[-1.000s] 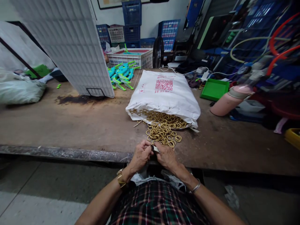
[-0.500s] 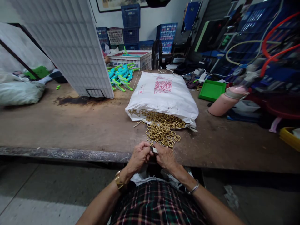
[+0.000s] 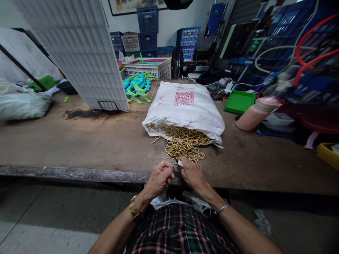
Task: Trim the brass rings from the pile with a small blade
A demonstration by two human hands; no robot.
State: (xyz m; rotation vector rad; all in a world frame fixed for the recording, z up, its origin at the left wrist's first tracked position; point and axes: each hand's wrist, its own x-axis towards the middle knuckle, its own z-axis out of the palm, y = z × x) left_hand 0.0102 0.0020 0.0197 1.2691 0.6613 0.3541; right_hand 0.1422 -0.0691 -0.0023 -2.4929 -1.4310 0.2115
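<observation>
My left hand (image 3: 159,178) and my right hand (image 3: 192,173) meet at the near edge of the workbench (image 3: 79,141), fingers pinched together. Between them they hold a small pale part (image 3: 180,163) with a brass ring (image 3: 174,162) against it; what the part is I cannot make out. Just beyond my fingers lies a heap of brass rings (image 3: 182,146) spilling from the open mouth of a white sack (image 3: 185,106) lying on its side.
A white gridded panel (image 3: 79,53) stands at the left. Teal plastic pieces (image 3: 137,86) and a white crate (image 3: 150,67) lie behind it. At the right are a green tray (image 3: 239,101), a pink bottle (image 3: 258,113), cables and hoses. A grey bag (image 3: 22,104) lies far left.
My two hands have shifted slightly forward and right toward the ring heap, still pinched together on the small part. The sack and rings have not moved.
</observation>
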